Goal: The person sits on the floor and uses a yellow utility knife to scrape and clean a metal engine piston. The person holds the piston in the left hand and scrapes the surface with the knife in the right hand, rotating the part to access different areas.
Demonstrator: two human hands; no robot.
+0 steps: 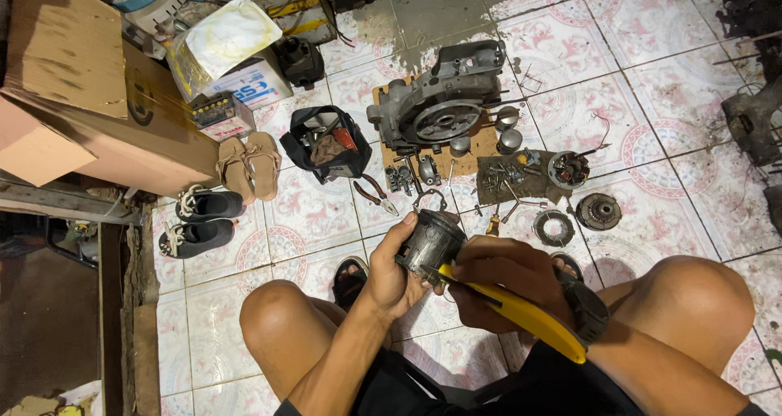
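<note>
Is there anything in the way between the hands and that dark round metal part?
Nothing visible. The left hand holds the piston directly, and the right hand presses a yellow knife against its lower edge.

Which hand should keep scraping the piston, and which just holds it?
Right, probably. The right hand already grips the yellow utility knife, its tip against the dark piston. The left hand wraps around the piston from the side, so it looks better placed to steady and turn it.
</note>
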